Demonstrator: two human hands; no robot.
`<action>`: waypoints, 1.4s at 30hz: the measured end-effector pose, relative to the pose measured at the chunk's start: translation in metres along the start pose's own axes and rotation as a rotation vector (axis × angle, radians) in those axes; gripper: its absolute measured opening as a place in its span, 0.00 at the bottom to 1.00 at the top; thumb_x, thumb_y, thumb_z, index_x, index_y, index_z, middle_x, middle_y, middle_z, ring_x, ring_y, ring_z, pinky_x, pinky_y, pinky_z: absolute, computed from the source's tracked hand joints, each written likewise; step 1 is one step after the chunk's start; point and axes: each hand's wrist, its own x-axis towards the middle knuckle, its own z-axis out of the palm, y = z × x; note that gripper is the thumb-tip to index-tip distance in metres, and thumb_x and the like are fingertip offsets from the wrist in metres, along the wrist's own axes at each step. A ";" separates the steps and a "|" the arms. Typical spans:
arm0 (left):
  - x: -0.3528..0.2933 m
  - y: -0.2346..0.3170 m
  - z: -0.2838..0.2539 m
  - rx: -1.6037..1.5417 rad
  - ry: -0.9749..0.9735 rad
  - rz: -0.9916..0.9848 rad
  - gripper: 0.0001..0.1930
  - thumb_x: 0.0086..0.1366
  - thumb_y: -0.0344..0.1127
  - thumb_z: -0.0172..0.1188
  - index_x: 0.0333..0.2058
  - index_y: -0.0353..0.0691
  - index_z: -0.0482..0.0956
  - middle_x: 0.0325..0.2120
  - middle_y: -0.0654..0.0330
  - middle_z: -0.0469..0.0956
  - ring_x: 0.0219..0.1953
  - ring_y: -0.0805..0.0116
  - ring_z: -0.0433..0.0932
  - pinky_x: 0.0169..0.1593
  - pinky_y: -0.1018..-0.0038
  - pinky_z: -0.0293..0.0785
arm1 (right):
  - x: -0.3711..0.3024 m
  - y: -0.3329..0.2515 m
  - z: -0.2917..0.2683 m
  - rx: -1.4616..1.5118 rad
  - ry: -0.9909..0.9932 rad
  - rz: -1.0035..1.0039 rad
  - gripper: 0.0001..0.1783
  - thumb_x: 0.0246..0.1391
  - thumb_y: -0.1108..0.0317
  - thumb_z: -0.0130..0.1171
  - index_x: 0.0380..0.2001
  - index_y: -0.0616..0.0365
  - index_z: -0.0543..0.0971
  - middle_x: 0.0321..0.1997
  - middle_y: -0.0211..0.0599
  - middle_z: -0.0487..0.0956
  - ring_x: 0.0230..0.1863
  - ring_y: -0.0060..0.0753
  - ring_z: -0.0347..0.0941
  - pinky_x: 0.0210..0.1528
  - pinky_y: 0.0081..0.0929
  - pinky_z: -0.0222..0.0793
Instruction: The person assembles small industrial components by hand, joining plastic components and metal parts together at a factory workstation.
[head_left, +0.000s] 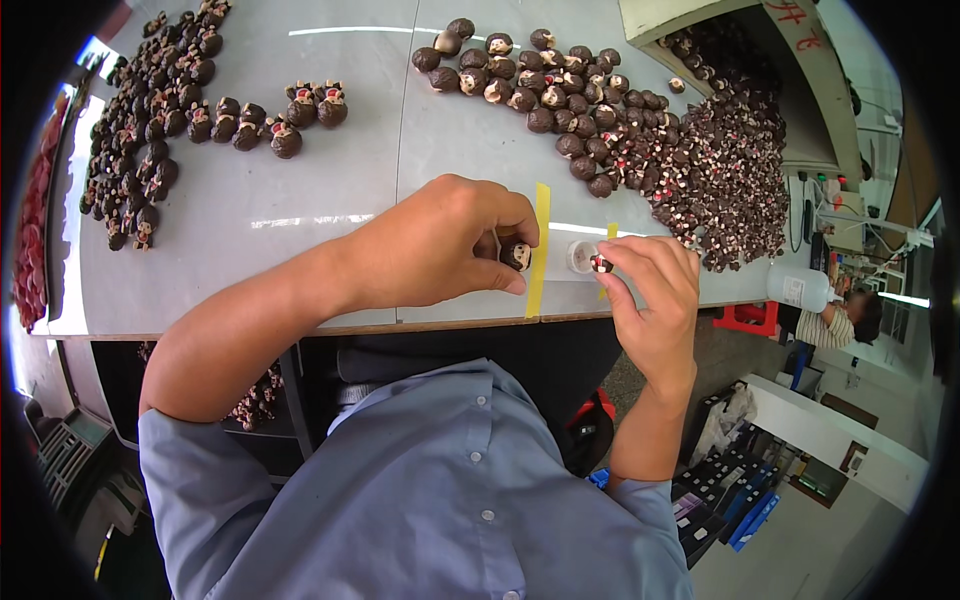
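Observation:
My left hand (435, 240) is closed on a round brown figurine head (517, 257) with a pale painted face, just left of a yellow tape strip (538, 250) on the table. Between the thumb and fingertips of my right hand (655, 300) is a small dark figurine body (602, 263) with red and white on it. That piece is at the right rim of a small clear round cup (577, 256). Whether it touches the cup I cannot tell. My right fingers partly cover a second, shorter tape strip (612, 231).
Several loose figurine heads (541, 120) lie across the table (340, 180), beside a heap of small bodies (735, 170) at the right. Joined figurines (150, 130) crowd the far left. An open bin (820, 140) stands at back right, near a translucent bottle (795, 290). A person (835, 325) is farther right.

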 end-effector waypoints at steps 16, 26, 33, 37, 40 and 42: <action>0.003 0.003 0.005 -0.153 -0.040 -0.155 0.19 0.59 0.30 0.81 0.44 0.32 0.82 0.33 0.61 0.85 0.34 0.78 0.81 0.40 0.76 0.83 | 0.005 -0.021 0.011 0.326 0.190 -0.032 0.19 0.43 0.81 0.75 0.41 0.60 0.85 0.44 0.40 0.86 0.46 0.44 0.81 0.53 0.37 0.72; 0.002 0.000 0.005 -0.169 -0.025 -0.095 0.20 0.59 0.31 0.80 0.46 0.29 0.83 0.35 0.52 0.88 0.35 0.69 0.87 0.41 0.70 0.85 | 0.015 -0.026 0.026 0.382 0.177 -0.068 0.19 0.43 0.80 0.76 0.42 0.59 0.85 0.45 0.39 0.87 0.46 0.44 0.81 0.51 0.37 0.72; 0.002 0.002 0.004 -0.188 -0.038 -0.126 0.20 0.60 0.32 0.80 0.47 0.29 0.84 0.36 0.51 0.88 0.37 0.69 0.87 0.43 0.70 0.85 | 0.016 -0.027 0.027 0.366 0.171 -0.095 0.20 0.43 0.80 0.76 0.42 0.59 0.84 0.45 0.39 0.86 0.45 0.44 0.81 0.51 0.37 0.71; 0.002 0.000 0.004 -0.210 -0.028 -0.140 0.19 0.60 0.32 0.80 0.46 0.29 0.84 0.36 0.52 0.88 0.37 0.69 0.87 0.42 0.70 0.85 | 0.014 -0.027 0.026 0.355 0.176 -0.105 0.20 0.43 0.80 0.76 0.42 0.58 0.84 0.44 0.38 0.86 0.45 0.43 0.81 0.50 0.37 0.70; 0.002 0.000 0.005 -0.198 -0.037 -0.120 0.22 0.60 0.32 0.80 0.49 0.30 0.83 0.35 0.52 0.88 0.36 0.68 0.87 0.43 0.70 0.85 | 0.012 -0.027 0.026 0.344 0.154 -0.097 0.20 0.43 0.80 0.75 0.42 0.57 0.84 0.44 0.36 0.86 0.45 0.42 0.81 0.50 0.37 0.70; 0.002 0.004 0.006 -0.147 -0.018 -0.127 0.27 0.58 0.30 0.82 0.54 0.33 0.81 0.37 0.58 0.87 0.38 0.74 0.85 0.44 0.74 0.84 | 0.012 -0.026 0.028 0.367 0.128 -0.092 0.19 0.44 0.78 0.76 0.42 0.57 0.84 0.43 0.35 0.86 0.44 0.42 0.82 0.49 0.38 0.70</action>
